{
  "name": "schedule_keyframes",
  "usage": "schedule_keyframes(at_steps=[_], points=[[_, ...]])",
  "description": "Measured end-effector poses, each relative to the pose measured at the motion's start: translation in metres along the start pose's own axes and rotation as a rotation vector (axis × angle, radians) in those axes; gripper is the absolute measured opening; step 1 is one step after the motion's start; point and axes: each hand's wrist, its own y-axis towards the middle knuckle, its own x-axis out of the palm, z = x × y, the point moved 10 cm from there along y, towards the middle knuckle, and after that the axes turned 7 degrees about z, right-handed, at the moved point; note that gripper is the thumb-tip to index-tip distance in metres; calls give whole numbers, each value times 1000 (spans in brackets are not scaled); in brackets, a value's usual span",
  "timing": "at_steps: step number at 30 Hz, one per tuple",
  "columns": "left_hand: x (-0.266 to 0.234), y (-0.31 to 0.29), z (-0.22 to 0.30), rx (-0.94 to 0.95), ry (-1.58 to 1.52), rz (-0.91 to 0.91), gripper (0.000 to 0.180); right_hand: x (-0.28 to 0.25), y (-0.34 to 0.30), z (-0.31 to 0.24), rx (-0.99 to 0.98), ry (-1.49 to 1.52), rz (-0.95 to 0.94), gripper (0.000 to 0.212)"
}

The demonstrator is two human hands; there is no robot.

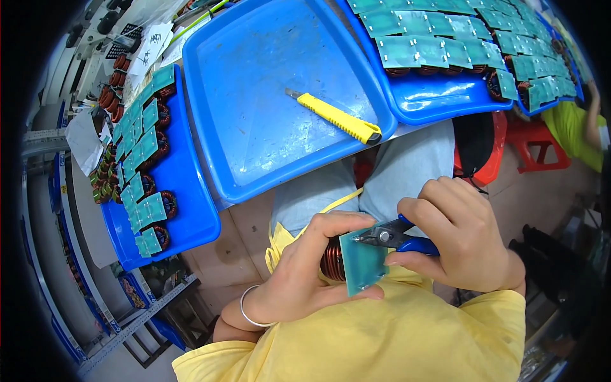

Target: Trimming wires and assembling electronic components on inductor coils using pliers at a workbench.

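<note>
Close to my body, my left hand point(312, 264) grips a toroidal coil point(332, 260) wound with copper-brown wire, with a green square board point(366, 260) fixed to it. Fingers and thumb hold the board by its upper and lower edges, its flat face turned to the right. My right hand point(455, 232) is closed around the blue handles of a pair of flush cutters point(388, 237). Their dark jaws rest at the upper part of the board's face, by a small metal pin. Whether the jaws have closed on the pin I cannot make out.
A blue tray point(254, 181) ahead holds a yellow utility knife point(334, 118), its blade partly out. Blue trays at left point(191, 229) and right point(439, 111) carry rows of coils with green boards. A red stool point(541, 146) and another person's yellow-green sleeve point(569, 134) appear at far right.
</note>
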Motion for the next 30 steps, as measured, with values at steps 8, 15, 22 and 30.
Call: schedule_keyframes(at_steps=[8, 15, 22, 30], points=[[-3, 2, 9, 87, 104, 26, 68, 2, 2, -1, 1, -56, -38, 37], [-3, 1, -7, -69, 111, 12, 66, 10, 2, 5, -24, -4, -16, 42], [-1, 2, -31, -229, -4, 19, 58, 34, -5, 26, 121, 117, -116, 37], [22, -17, -172, -777, -277, -83, 24, 158, -55, 102, 527, 484, -468, 41]])
